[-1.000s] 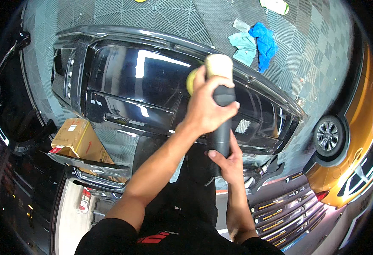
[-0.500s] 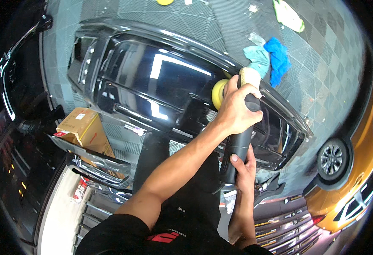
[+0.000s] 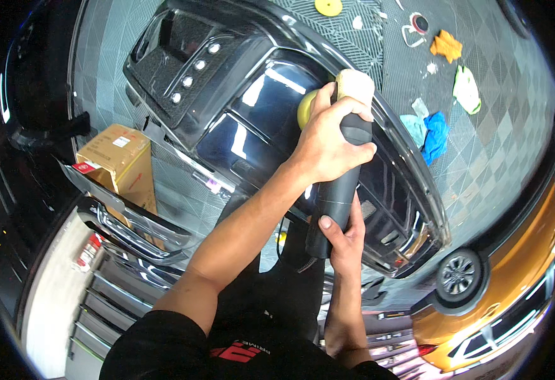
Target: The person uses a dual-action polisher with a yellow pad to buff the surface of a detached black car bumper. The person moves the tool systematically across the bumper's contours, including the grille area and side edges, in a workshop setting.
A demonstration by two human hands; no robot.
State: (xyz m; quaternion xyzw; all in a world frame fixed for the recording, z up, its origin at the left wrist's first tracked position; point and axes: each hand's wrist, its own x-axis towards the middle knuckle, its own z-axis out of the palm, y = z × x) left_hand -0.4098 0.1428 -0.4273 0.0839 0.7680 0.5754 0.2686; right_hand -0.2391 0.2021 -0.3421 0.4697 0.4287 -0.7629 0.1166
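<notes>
My left hand (image 3: 328, 142) is wrapped over the head of a black car polisher (image 3: 336, 206), close to its cream-coloured front. A round yellow foam pad (image 3: 305, 110) shows past my fingers, against a glossy black car bumper (image 3: 277, 85); its contact face is partly hidden. Lower down, my right hand (image 3: 346, 244) grips the rear end of the polisher's body, thumb on top. Bright light reflections lie on the bumper's curved surface. A thin dark cord (image 3: 279, 244) hangs near the polisher's rear.
Beyond the bumper, blue (image 3: 436, 136), orange (image 3: 446, 45) and pale green (image 3: 466, 90) cloths lie on the tiled floor, with a yellow disc (image 3: 328, 6). A cardboard box (image 3: 116, 155) stands left. An orange car (image 3: 499, 291) is at right, a black car (image 3: 21, 190) at left.
My view has swung, so the bumper's left end looks larger and the orange cloth has come into sight. Both hands keep their hold on the polisher, now farther left along the bumper.
</notes>
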